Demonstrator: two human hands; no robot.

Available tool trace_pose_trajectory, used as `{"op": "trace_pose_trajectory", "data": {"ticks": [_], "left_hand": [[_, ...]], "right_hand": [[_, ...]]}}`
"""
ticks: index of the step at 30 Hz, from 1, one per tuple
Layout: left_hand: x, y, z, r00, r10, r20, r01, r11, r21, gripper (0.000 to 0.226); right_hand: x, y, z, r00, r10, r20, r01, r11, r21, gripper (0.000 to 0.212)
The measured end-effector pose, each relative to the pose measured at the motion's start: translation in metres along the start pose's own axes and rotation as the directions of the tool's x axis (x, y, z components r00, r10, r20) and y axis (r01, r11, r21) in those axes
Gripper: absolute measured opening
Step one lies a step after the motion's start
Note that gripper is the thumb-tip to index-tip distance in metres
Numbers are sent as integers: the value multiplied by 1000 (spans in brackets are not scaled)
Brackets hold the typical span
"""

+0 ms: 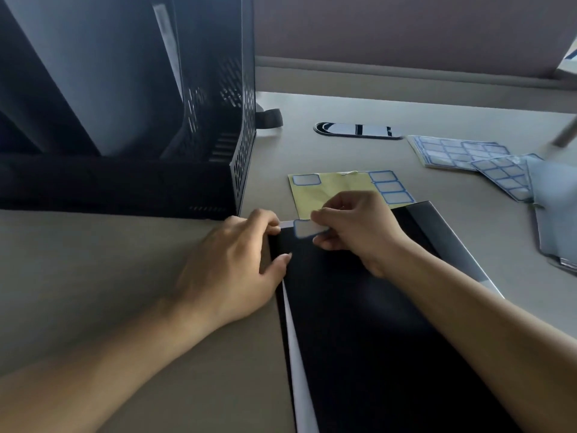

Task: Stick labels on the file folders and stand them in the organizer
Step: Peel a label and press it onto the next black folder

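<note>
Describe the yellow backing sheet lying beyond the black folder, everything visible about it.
The yellow backing sheet is a pale, glossy-looking paper that lies flat on the desk, just past the far edge of the black folder. Most labels are gone: one blue-bordered white label sits at its far left corner, and a column of three stays along its right side. Its far edge looks slightly torn or curled. The right hand, pinching a peeled label, hides its near edge.

I see bare worktop open on the near left. The black organizer walls off the far left; label sheets clutter the far right, leaving a passable gap between them.
</note>
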State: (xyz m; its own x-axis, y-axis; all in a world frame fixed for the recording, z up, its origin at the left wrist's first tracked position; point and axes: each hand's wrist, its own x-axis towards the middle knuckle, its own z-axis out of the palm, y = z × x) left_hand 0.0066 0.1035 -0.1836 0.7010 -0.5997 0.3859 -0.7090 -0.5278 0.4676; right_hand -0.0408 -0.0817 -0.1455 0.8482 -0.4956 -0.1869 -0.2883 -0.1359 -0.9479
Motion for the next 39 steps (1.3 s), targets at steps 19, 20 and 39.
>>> {"op": "trace_pose_trajectory", "data": {"ticks": [19, 20, 39], "left_hand": [[11, 2, -9, 973, -142, 179, 226, 725, -651, 48], [12, 4, -10, 967, -157, 199, 253, 649, -718, 46], [29, 13, -8, 840, -223, 495, 525, 99, -845, 37]], "right_hand": [[-6, 0, -4, 995, -95, 43, 94, 995, 34, 14], [-6, 1, -4, 993, -106, 44, 105, 994, 34, 15], [-22, 1, -1, 926, -370, -74, 362, 927, -102, 17]]}}
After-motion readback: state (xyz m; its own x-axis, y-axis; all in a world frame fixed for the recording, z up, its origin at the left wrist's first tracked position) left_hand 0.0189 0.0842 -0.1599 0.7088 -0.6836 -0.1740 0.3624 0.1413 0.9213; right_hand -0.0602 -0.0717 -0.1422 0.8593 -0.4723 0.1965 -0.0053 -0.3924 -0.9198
